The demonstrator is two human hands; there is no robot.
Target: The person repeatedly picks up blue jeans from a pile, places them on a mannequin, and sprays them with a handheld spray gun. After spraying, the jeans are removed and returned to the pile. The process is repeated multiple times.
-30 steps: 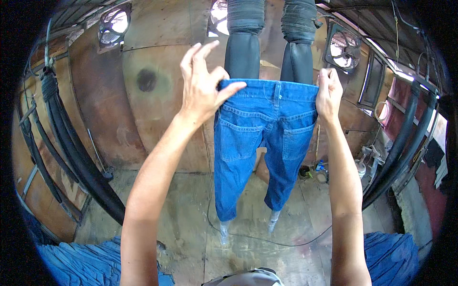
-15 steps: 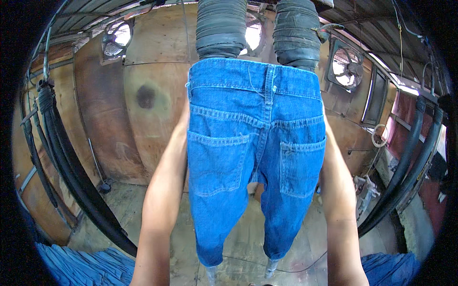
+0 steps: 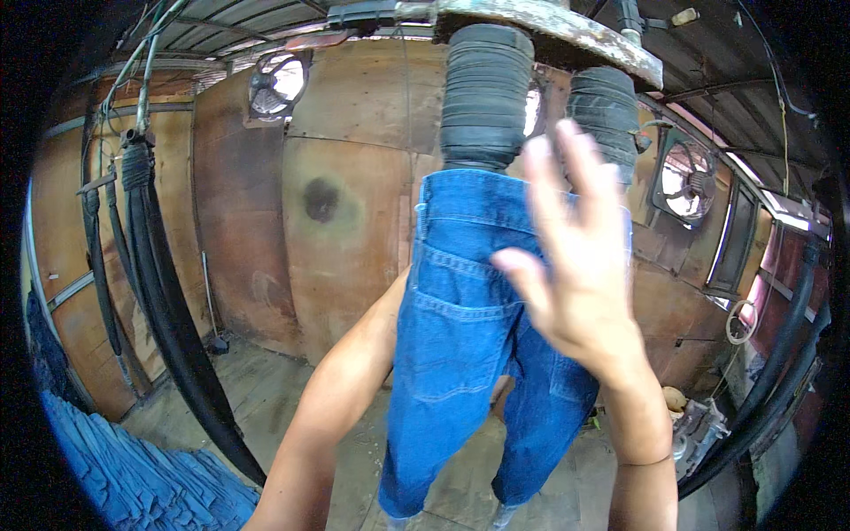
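Observation:
A pair of blue jeans (image 3: pixel 456 354) hangs upright, its back pockets facing me, on two black rubber-wrapped leg forms (image 3: pixel 487 97) that come down from an overhead frame. My right hand (image 3: pixel 575 257) is raised in front of the right half of the waistband, fingers spread and slightly blurred, with nothing held in it. It hides part of the waistband and the top of the right pocket. My left forearm (image 3: pixel 345 389) reaches behind the left side of the jeans, so the left hand itself is hidden.
Overhead is a worn, white-painted beam (image 3: pixel 567 35). Long black tubes (image 3: pixel 168 292) hang at the left, and similar dark tubes (image 3: pixel 779 310) at the right. A heap of blue denim (image 3: pixel 142 469) lies at lower left. Wall fans (image 3: pixel 686 181) and wooden panels stand behind.
My right hand has come out from behind the jeans to the front of them. The view has shifted, so the jeans appear further right and lower. My left arm stays behind the jeans.

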